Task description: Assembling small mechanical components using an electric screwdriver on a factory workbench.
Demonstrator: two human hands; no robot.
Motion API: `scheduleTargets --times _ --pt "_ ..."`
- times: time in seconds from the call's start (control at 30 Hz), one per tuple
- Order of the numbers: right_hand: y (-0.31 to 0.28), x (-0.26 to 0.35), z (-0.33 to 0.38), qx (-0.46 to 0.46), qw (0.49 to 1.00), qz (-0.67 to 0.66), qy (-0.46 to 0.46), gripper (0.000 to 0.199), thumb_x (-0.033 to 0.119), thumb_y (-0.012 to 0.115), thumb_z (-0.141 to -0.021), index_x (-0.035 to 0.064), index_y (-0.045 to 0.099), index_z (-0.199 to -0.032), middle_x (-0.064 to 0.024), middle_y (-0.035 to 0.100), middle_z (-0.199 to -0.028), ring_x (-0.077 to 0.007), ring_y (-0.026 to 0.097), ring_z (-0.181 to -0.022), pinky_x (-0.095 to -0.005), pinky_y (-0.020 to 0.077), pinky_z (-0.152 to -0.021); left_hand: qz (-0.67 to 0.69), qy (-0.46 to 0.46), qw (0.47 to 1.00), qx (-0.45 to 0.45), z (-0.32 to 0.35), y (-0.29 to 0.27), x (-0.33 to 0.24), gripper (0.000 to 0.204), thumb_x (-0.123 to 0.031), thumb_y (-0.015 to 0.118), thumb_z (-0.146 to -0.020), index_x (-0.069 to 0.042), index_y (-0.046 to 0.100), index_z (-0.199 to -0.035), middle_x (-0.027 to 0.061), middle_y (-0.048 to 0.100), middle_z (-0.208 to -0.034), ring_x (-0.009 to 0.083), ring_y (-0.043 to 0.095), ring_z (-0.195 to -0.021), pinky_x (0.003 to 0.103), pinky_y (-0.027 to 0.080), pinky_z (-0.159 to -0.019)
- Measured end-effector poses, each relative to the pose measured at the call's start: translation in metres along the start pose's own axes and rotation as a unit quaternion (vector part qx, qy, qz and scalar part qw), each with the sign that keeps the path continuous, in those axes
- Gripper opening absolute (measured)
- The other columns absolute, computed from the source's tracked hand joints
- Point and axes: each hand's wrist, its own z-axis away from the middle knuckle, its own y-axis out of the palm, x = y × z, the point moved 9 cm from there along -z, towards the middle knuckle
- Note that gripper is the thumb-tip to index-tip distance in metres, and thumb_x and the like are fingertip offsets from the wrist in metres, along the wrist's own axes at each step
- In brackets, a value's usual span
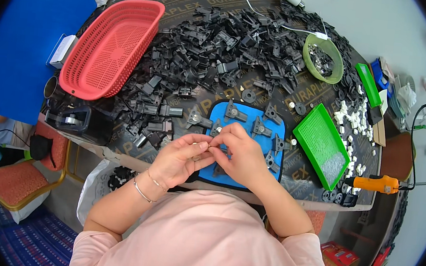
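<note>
My left hand (177, 159) and my right hand (240, 155) meet above the near part of a blue mat (250, 112). The fingertips of both are pinched together on something small that I cannot make out. Several black plastic parts with three arms lie on the mat, one of them a black bracket (260, 128) with a round metal piece at its centre. Another black bracket (195, 117) sits at the mat's left edge. My hands partly cover the parts closest to me.
A heap of black plastic parts (222, 41) spreads behind the mat. At the left stands a red basket (154, 22), near a black tape dispenser (83, 123). To the right are a green tray (319, 143), white plastic pieces (353, 115), an orange electric screwdriver (377, 183) and a yellow-green bowl (338, 68).
</note>
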Motion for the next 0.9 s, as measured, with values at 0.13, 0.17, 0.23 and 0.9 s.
scheduleTargets --times 0.13,0.17,0.23,0.9 --pt "0.001 0.001 0.003 0.029 1.0 -0.001 0.011 0.01 0.009 0.07 -0.077 0.0078 0.064 -0.085 -0.0059 0.055 -0.091 -0.0183 0.058 -0.069 -0.0288 0.048 -0.056 -0.056 0.013 0.998 -0.013 0.0 -0.005 0.003 0.015 -0.008 0.059 -0.09 0.0 0.058 -0.103 0.0113 0.065 -0.099 0.021 0.065 -0.091 0.033 0.055 -0.081" --pt "0.0 -0.005 0.002 0.025 0.999 -0.021 0.027 0.009 0.008 0.07 -0.078 0.0075 0.065 -0.085 -0.0065 0.055 -0.091 -0.0188 0.058 -0.069 -0.0293 0.0481 -0.058 -0.081 0.026 0.996 -0.031 0.0 -0.008 0.001 0.013 -0.008 0.06 -0.089 -0.001 0.06 -0.101 0.0104 0.066 -0.095 0.0205 0.066 -0.086 0.032 0.056 -0.077" --pt "-0.002 -0.018 0.001 0.021 0.998 -0.041 0.044 0.008 0.008 0.069 -0.078 0.0072 0.065 -0.085 -0.0072 0.056 -0.09 -0.0194 0.058 -0.07 -0.0297 0.0481 -0.06 -0.087 0.046 0.994 -0.048 -0.001 -0.017 -0.002 0.013 -0.008 0.06 -0.089 -0.001 0.06 -0.1 0.011 0.066 -0.093 0.0206 0.066 -0.082 0.032 0.056 -0.075" --pt "0.012 -0.028 0.002 0.023 0.994 0.083 0.066 0.01 0.013 0.072 -0.073 0.0111 0.067 -0.082 -0.0043 0.058 -0.089 -0.0247 0.062 -0.079 -0.0349 0.0505 -0.067 -0.055 0.088 0.993 -0.064 0.025 -0.035 -0.019 0.003 -0.002 0.059 -0.087 -0.006 0.058 -0.088 0.0131 0.065 -0.096 0.0198 0.065 -0.084 0.029 0.055 -0.074"
